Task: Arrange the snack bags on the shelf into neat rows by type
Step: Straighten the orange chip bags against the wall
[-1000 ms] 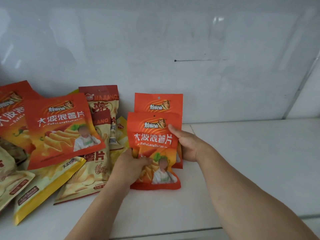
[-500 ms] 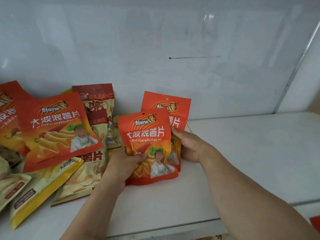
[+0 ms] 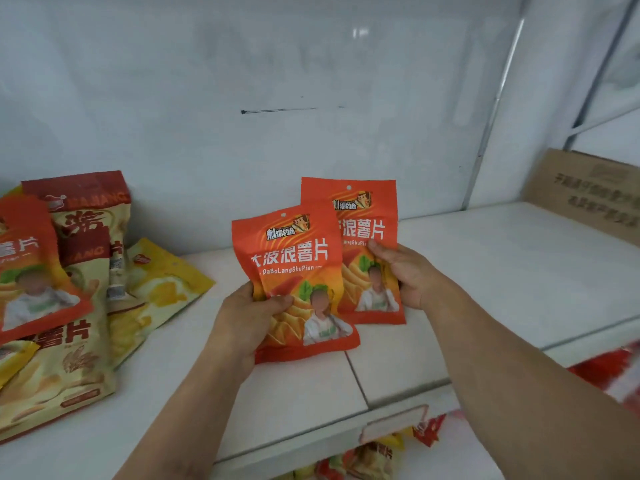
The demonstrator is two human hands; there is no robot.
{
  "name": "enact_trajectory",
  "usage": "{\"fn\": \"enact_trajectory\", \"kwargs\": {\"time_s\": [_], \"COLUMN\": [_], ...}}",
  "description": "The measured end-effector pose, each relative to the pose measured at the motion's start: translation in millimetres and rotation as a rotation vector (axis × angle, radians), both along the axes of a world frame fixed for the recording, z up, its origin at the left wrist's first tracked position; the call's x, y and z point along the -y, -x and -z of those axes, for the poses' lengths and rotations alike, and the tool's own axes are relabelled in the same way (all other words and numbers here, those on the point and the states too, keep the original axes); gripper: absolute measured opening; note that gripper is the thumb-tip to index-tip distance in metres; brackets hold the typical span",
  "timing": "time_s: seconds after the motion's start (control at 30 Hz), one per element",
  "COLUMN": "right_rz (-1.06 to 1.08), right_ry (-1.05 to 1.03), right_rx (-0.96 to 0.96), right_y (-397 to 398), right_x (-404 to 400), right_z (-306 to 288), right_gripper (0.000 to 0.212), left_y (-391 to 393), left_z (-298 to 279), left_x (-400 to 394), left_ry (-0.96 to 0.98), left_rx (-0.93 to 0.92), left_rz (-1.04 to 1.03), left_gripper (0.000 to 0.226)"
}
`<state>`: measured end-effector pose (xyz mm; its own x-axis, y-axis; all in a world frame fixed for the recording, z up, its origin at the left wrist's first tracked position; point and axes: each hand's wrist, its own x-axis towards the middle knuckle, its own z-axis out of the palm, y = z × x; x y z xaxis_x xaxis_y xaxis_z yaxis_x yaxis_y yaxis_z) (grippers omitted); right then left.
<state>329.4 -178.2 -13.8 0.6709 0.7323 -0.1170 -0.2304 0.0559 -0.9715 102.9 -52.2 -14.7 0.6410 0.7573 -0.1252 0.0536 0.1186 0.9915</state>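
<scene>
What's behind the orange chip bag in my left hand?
A second orange bag of the same kind, held by the right hand, stands behind the front orange bag that the left hand grips. Its left part is covered.

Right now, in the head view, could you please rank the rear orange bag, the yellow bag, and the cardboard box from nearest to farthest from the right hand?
1. The rear orange bag: gripped by the right hand at its right edge.
2. The cardboard box: off to the right, at the back of the shelf.
3. The yellow bag: far left, lying flat beyond the front orange bag.
</scene>
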Motion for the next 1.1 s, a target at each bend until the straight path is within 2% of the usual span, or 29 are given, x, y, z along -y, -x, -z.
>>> {"fn": "enact_trajectory", "kwargs": {"time_s": [0.53,0.93,1.1], "right_rz": [0.107,0.181,0.161], "right_ry": [0.057,0.013,0.010], "right_rx": [0.112,0.094,0.072], "right_y": [-204,-338,-393], "right_x": [202,238,239], "right_z": [-21,-23,-16], "right_gripper": [0.023,0.024,0.032], "left_y": [-203,-346,-394], "left_z": [-6,-12,-7], "left_x": [192,223,229], "left_ry": [-0.025,-0.106,-0.148], "left_rx": [0.043,0.012,-0.039], "left_rz": [0.075,0.137,0.113], "left_gripper": [0.023,0.020,0.021]}}
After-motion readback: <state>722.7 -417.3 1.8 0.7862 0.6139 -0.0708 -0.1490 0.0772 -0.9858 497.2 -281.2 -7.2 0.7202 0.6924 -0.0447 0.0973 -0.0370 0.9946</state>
